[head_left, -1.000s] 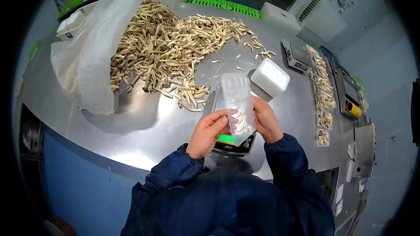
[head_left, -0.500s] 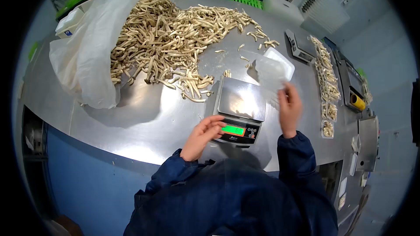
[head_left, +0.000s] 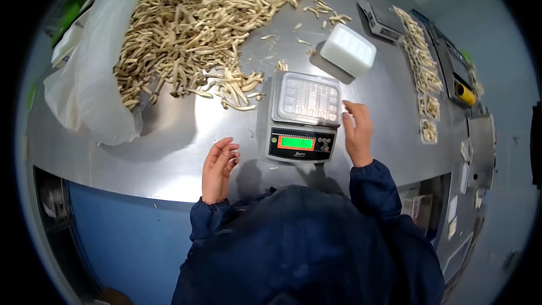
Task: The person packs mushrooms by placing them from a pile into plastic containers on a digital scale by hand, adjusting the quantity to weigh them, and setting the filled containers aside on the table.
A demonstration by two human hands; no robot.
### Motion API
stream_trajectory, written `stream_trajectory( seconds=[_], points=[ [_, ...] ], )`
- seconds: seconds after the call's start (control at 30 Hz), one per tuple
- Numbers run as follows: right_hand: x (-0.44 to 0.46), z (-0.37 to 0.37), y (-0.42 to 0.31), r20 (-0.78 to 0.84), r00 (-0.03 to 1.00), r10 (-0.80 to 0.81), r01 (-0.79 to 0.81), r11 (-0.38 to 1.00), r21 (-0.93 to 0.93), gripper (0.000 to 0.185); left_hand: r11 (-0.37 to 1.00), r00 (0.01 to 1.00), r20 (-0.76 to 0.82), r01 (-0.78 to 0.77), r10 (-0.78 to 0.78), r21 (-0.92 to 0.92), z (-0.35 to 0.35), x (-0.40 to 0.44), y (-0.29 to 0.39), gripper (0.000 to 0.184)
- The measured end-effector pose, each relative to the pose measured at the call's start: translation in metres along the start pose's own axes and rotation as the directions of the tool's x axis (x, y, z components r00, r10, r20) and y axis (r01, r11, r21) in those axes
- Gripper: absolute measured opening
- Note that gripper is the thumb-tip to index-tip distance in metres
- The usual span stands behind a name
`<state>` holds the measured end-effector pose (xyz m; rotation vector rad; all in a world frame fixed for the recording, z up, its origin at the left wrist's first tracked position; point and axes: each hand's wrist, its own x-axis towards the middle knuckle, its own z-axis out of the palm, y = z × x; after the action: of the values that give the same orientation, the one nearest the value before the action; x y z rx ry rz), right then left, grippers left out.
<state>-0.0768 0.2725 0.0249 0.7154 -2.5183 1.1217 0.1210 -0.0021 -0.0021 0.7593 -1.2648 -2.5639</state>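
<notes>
A clear plastic tray (head_left: 308,99) with a ribbed bottom lies on the pan of a digital scale (head_left: 302,144), whose green display is lit. My right hand (head_left: 359,135) is at the tray's right edge, fingers slightly bent and apart; I cannot tell whether the fingertips touch it. Left of the scale, my left hand (head_left: 219,170) hovers above the table with loosely curled fingers and nothing in it. Beyond the scale stands a stack of white trays (head_left: 348,49). A large heap of long-stemmed mushrooms (head_left: 192,34) spreads at the far left.
A translucent plastic bag (head_left: 93,90) lies along the heap's left side. On the right, a second scale (head_left: 381,20) stands beside a row of trays filled with mushrooms (head_left: 424,79). A few loose stems are scattered on the steel table (head_left: 152,164).
The clear tray, blurred at my right hand before, now rests on the scale. My right hand has come down beside it, and my left hand has drawn back leftward from the scale.
</notes>
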Motion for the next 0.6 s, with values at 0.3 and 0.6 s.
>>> stream_trajectory(
  seconds=[0.3,0.6],
  points=[
    [-0.099,0.018,0.064,0.433,0.706,0.560,-0.708,0.576,0.409,0.057,0.995,0.995,-0.069,-0.079,0.076,-0.053,0.016,0.012,0.001,0.039],
    [-0.070,0.015,0.046,0.655,0.608,0.449,-0.791,0.412,0.452,0.071,0.987,0.967,-0.206,-0.133,0.149,0.092,-0.011,0.040,-0.015,0.049]
  ],
)
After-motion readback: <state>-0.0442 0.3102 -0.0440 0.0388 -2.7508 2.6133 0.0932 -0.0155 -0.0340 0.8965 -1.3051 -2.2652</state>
